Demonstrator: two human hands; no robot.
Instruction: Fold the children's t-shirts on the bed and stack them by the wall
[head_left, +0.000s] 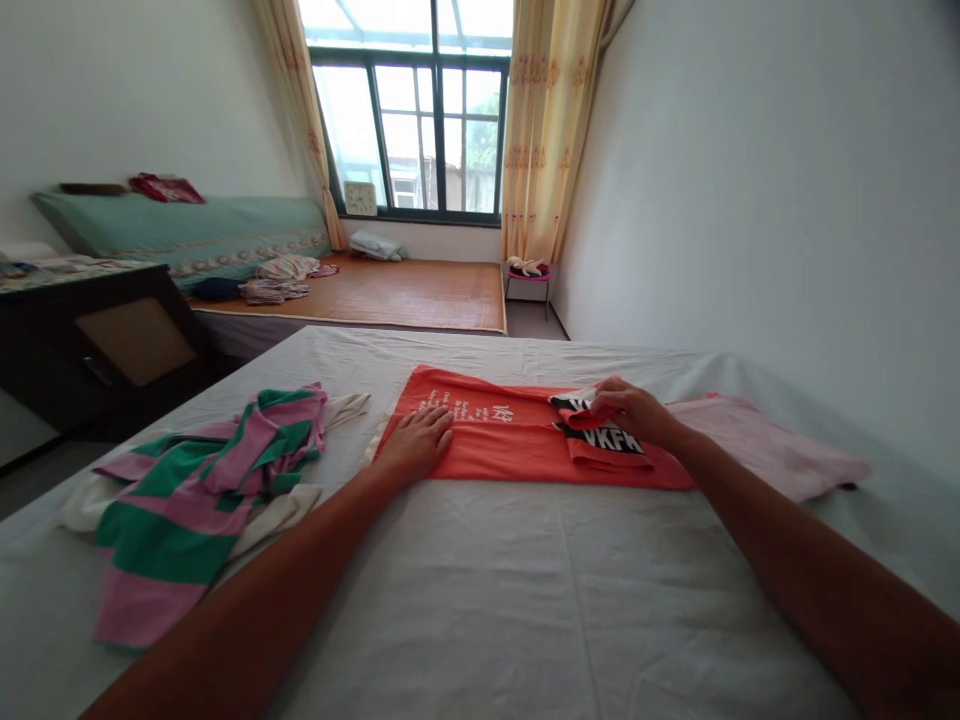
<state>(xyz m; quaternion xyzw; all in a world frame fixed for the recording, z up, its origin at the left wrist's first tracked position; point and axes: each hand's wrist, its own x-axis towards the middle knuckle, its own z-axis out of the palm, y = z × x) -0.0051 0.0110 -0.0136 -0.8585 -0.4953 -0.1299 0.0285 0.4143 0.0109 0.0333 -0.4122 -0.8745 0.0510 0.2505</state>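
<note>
An orange shirt (495, 460) with white print lies folded lengthwise on the white sheet (480, 580). Its black-and-white lettered sleeves (611, 438) are turned in over the body on the right side. My left hand (416, 440) rests flat on the shirt's left end, fingers stretched out. At the sleeves, my right hand (634, 408) pinches the edge of one orange cuff and holds it slightly raised. The fingertips of that hand are partly hidden by the cloth.
To the left lies a crumpled green-and-pink striped garment (202, 500) with cream cloth under it. A pale pink garment (772, 445) lies at the right, near the wall. Behind are a bed with a woven mat (420, 290), a dark cabinet (45, 330) and a small stool (529, 272).
</note>
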